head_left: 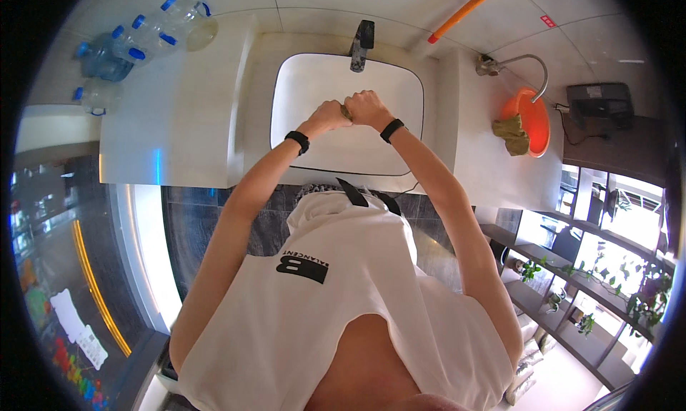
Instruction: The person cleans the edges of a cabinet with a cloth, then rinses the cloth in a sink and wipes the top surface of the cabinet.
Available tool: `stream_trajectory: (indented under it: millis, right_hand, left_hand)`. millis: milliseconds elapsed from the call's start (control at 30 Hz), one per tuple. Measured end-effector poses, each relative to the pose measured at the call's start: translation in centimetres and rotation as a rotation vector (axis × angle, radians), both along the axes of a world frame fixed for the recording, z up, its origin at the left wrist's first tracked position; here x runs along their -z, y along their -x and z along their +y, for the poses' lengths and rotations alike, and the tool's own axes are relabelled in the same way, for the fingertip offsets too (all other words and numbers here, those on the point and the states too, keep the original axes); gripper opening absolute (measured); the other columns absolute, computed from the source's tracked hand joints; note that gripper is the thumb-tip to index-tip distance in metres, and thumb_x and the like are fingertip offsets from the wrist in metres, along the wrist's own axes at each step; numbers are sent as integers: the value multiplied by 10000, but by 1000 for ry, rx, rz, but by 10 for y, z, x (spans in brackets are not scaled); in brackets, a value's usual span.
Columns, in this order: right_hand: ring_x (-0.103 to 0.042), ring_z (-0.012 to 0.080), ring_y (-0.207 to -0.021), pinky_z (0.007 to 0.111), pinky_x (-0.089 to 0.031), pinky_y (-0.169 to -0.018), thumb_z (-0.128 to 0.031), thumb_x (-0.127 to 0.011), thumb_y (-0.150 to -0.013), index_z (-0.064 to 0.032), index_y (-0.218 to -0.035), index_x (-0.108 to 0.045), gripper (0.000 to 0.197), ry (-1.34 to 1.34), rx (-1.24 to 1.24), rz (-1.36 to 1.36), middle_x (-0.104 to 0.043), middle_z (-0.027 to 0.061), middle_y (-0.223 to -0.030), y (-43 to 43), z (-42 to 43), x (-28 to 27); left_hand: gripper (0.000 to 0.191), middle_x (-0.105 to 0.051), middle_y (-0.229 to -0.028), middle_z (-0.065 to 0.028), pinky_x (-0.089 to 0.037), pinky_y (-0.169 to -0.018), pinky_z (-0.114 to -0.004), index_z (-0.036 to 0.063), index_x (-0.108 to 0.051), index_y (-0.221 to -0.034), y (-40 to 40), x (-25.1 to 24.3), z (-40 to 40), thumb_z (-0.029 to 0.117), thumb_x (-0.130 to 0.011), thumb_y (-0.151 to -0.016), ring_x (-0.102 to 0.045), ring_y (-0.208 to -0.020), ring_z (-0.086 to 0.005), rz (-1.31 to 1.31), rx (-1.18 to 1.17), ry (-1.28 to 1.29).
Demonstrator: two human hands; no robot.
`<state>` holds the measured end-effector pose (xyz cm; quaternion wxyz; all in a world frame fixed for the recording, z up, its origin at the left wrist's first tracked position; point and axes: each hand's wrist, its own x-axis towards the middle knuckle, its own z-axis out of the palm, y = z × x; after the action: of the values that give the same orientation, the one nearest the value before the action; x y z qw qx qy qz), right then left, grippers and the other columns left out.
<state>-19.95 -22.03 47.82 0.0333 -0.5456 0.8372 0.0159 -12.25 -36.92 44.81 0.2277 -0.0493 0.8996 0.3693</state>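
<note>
Both my hands are over the white sink basin (353, 153), close together with the fingers curled into fists. Between them shows a small piece of olive-brown cloth (346, 111), mostly hidden inside the grips. My left hand (326, 116) grasps it from the left, and my right hand (368, 108) closes on it from the right. A dark band circles each wrist. Just beyond the hands stands a black-and-chrome faucet (359, 46) at the sink's back edge; I cannot make out any water flowing from it.
Several clear plastic bottles (150, 33) with blue caps stand at the back of the left counter (177, 111). On the right counter (482, 137), an orange basin (538, 124) with an olive cloth (513, 136) over its rim sits by a curved spout (541, 70). Plant shelves (579, 282) are farther right.
</note>
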Motion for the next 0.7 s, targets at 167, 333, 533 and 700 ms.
stream_trajectory:
  millis: [167,333,533,700]
  right_hand:
    - [-779,336,-766,450,-626,-693,-204,-788,-769,-94,-797,-789,113,-55,55,-19,-775,143,-808,2,-17,3]
    - [-787,338,-838,449,-635,-723,-174,-757,-800,-88,-824,-797,98,-159,79,-63,-786,154,-865,-4,-25,1]
    - [-770,380,-777,477,-634,-718,-178,-768,-712,-67,-770,-778,126,-17,127,-89,-764,180,-796,-7,-19,15]
    - [-767,389,-763,481,-636,-712,-184,-758,-706,-72,-769,-778,129,-61,183,-130,-763,180,-796,-12,-20,21]
  left_hand:
    - [471,-686,-608,-167,-594,-706,-451,38,-671,-616,-11,-4,-6,444,-752,-841,-716,-641,-370,141,-38,90]
    - [412,-721,-693,-218,-603,-742,-489,19,-724,-678,-18,-13,-6,377,-717,-881,-742,-732,-416,164,-103,155]
    - [320,-735,-801,-280,-612,-740,-515,-21,-746,-770,-25,-5,1,266,-675,-893,-747,-790,-444,249,-83,216]
    - [280,-725,-821,-312,-615,-756,-520,-44,-753,-827,-28,5,0,215,-659,-875,-745,-810,-460,308,-130,191]
